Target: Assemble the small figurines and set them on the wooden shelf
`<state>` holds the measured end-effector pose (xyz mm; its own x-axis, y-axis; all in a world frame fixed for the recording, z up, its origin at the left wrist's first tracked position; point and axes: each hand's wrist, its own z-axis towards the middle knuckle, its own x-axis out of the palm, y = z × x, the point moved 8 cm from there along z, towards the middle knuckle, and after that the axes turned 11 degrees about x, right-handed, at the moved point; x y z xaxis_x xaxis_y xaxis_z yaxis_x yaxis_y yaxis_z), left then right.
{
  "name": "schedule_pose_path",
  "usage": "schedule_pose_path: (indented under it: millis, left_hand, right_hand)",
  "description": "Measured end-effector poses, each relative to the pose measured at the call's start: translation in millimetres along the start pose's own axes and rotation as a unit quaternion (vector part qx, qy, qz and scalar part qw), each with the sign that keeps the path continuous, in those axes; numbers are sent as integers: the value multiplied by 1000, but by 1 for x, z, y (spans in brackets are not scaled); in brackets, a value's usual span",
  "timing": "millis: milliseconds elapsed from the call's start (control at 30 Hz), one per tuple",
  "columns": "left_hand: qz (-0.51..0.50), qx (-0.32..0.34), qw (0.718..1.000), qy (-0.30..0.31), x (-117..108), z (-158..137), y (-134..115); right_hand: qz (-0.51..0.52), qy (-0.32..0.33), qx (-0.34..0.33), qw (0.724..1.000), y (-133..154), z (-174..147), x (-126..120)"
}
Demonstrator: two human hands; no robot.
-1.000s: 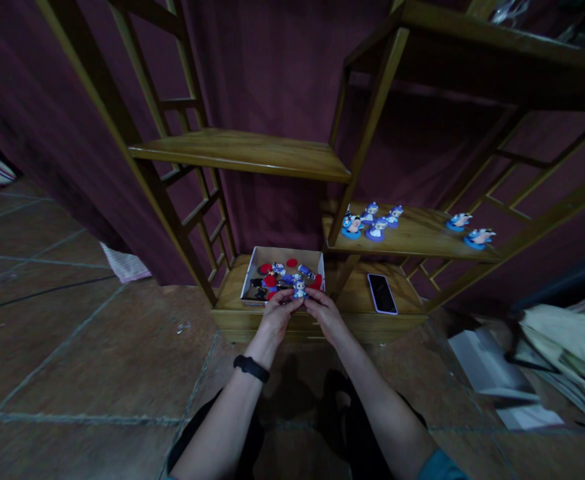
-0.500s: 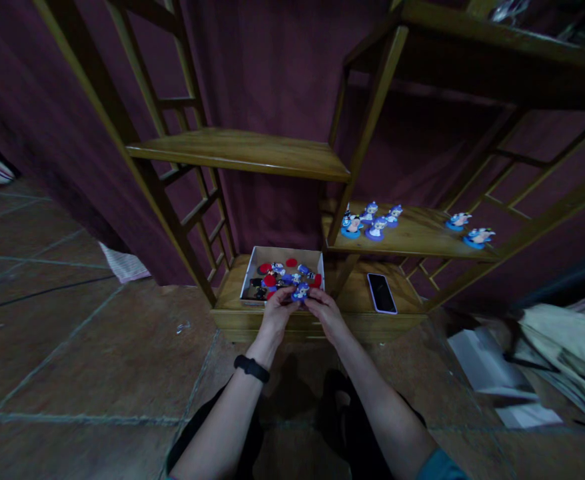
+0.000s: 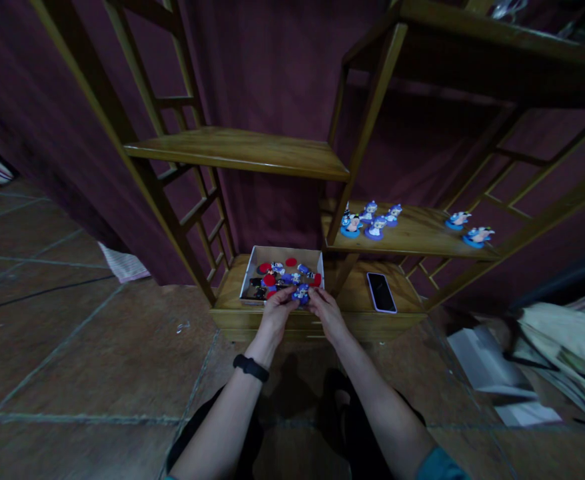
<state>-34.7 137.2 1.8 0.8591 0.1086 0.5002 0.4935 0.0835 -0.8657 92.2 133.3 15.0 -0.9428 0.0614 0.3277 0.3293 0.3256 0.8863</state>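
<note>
Between my hands, above the front edge of a cardboard box, is a small purple and white figurine (image 3: 301,293). My left hand (image 3: 278,308) grips it from the left with thumb and fingers. On the other side, my right hand (image 3: 324,309) has its fingertips closed on the same figurine. The open box (image 3: 312,257) rests on the low wooden shelf and holds several figurines in red, black, white and purple, some of them lying on their sides. My hands cover part of its front wall.
On the raised shelf (image 3: 417,233) to the right stand several figurines, purple ones (image 3: 375,228) and blue-based ones (image 3: 478,237). A phone (image 3: 381,293) lies right of the box. Wooden uprights (image 3: 367,127) and an upper shelf (image 3: 242,150) frame the space. Bags (image 3: 562,347) sit on the floor.
The figurine has turned slightly between my fingers, showing more purple now. Both hands stay in nearly the same place, and the other things have not moved.
</note>
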Motion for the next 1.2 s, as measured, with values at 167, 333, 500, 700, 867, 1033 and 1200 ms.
schedule_pose_path:
  millis: [167, 333, 500, 700, 867, 1033, 1200]
  left_hand:
    - [-17, -33, 999, 23, 10, -3, 1]
    - [17, -24, 999, 23, 10, -4, 1]
    - [47, -9, 999, 13, 4, -1, 6]
    - [62, -3, 998, 2, 1, 0, 5]
    - [44, -6, 999, -18, -2, 0, 4]
    - [22, -12, 999, -27, -2, -1, 5]
    - [-3, -20, 999, -46, -3, -4, 4]
  right_hand:
    - [-48, -31, -16, 998, -1, 3, -7]
    - [-95, -32, -44, 994, 4, -1, -2]
    - [-116, -42, -51, 991, 7, -5, 4]
    - [-122, -46, -62, 990, 2, 0, 1]
    - [-116, -44, -56, 991, 0, 2, -1]
    - [-80, -46, -50, 994, 0, 0, 1]
    - [-39, -49, -36, 997, -2, -1, 0]
